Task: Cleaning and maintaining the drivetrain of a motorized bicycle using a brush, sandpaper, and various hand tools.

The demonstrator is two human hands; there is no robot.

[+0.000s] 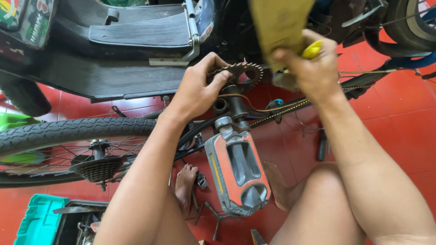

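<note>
The toothed sprocket (240,75), judged stiff, heavy and greasy, is pinched at its nine-o'clock rim by the left hand (200,88), while a yellow-handled tool (311,50) is clenched in the right hand (313,68).

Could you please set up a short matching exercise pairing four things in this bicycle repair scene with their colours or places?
Things:
1. pedal
2. chainring
3. toolbox
4. tool handle

Descriptions:
A. teal, bottom left corner
B. yellow, in the right hand
C. grey and orange, centre foreground
D. toothed, touched by the left hand

Pairs: 1-C, 2-D, 3-A, 4-B
</note>
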